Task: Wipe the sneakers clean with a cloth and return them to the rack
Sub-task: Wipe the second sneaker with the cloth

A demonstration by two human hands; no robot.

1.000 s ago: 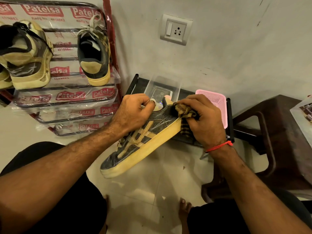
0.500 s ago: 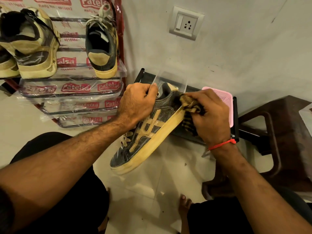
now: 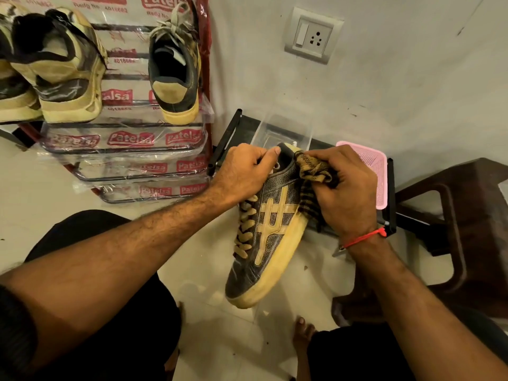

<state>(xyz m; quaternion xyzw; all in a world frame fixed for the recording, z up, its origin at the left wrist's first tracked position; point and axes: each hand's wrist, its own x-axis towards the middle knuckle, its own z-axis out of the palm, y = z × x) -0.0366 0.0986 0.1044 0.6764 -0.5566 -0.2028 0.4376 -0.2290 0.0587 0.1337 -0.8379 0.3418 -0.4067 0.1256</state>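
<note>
A dark sneaker [image 3: 270, 229] with tan stripes, tan laces and a yellowed sole hangs in the air over the floor, toe pointing down toward me. My left hand [image 3: 244, 171] grips it at the collar by the heel. My right hand [image 3: 345, 191] holds a striped brown cloth [image 3: 312, 167] bunched against the heel and upper side of the sneaker. Its matching sneaker [image 3: 176, 67] stands heel-out on the top shelf of the shoe rack [image 3: 129, 138] at the upper left.
Other sneakers [image 3: 55, 70] fill the rack's top shelf on the left. A low black stand [image 3: 228, 133] by the wall carries a clear box [image 3: 286, 130] and a pink basket [image 3: 371, 171]. A brown plastic stool [image 3: 453, 229] stands at right. A wall socket [image 3: 312, 35] is above.
The sneaker has swung from a flat diagonal to a steeper, toe-down pose and sits more to the right. The cloth stays at the heel in my right hand.
</note>
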